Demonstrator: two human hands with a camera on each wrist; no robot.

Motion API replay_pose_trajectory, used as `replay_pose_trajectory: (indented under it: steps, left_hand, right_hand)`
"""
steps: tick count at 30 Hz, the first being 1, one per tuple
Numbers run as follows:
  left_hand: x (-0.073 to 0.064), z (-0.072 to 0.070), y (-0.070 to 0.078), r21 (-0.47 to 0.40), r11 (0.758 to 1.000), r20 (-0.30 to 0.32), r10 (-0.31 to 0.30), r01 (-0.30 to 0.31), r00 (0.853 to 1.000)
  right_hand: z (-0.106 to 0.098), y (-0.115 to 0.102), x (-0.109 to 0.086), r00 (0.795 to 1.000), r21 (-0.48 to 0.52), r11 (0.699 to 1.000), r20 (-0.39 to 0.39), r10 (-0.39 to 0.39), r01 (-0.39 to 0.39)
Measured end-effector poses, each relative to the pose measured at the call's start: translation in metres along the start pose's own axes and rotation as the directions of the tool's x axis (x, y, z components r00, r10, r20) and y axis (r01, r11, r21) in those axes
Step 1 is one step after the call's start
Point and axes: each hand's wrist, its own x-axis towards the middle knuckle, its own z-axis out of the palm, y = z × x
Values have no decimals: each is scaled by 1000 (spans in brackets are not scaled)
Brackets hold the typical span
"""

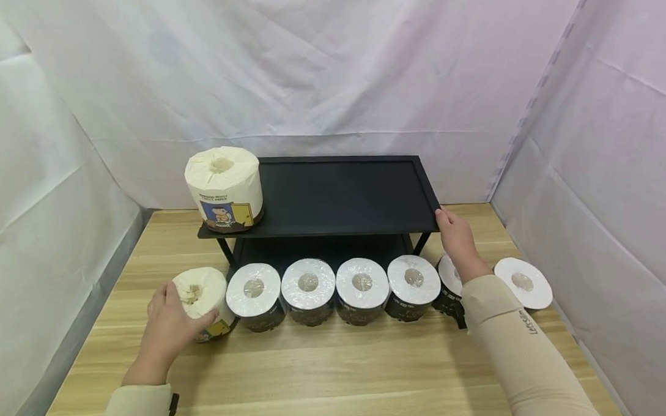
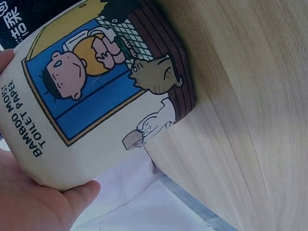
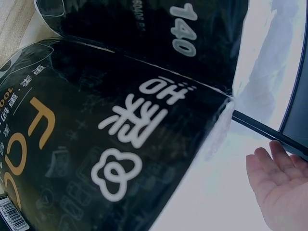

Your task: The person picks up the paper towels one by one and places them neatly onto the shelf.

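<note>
My left hand (image 1: 169, 327) grips a cream-wrapped toilet roll (image 1: 203, 285) that stands on the table at the left, thumb and fingers spread around its near side. The left wrist view shows the roll's cartoon print (image 2: 91, 77) close up. At the front right corner of a black two-tier rack (image 1: 338, 195), my right hand (image 1: 458, 240) touches the upper shelf's edge. Its fingers (image 3: 276, 166) look mostly straight in the right wrist view. Another cream toilet roll (image 1: 224, 187) stands on the left end of that upper shelf.
Along the rack's front, several dark-wrapped rolls with white tops (image 1: 308, 288) stand in a row. Further right is another white-topped roll (image 1: 524, 282), with one partly hidden by my right arm. White cloth (image 1: 328, 67) hangs behind and at both sides of the wooden table (image 1: 328, 373).
</note>
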Motion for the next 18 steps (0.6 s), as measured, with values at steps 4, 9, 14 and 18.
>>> replay_pose_trajectory:
  steps: [4, 9, 14, 18]
  left_hand:
    - [2, 1, -1, -6, 1000, 9, -5, 5, 1000]
    - [2, 0, -3, -18, 999, 22, -33, 33, 999]
    - [1, -2, -4, -27, 999, 23, -47, 47, 999]
    - [0, -4, -4, -29, 999, 9, -41, 41, 999]
  right_hand:
    - [-1, 0, 0, 1000, -2, 1000, -7, 5, -6]
    - [0, 1, 1, 1000, 5, 1000, -10, 12, -12]
    - [2, 3, 2, 1000, 14, 1000, -20, -4, 4]
    - [2, 3, 2, 1000, 17, 1000, -20, -7, 7]
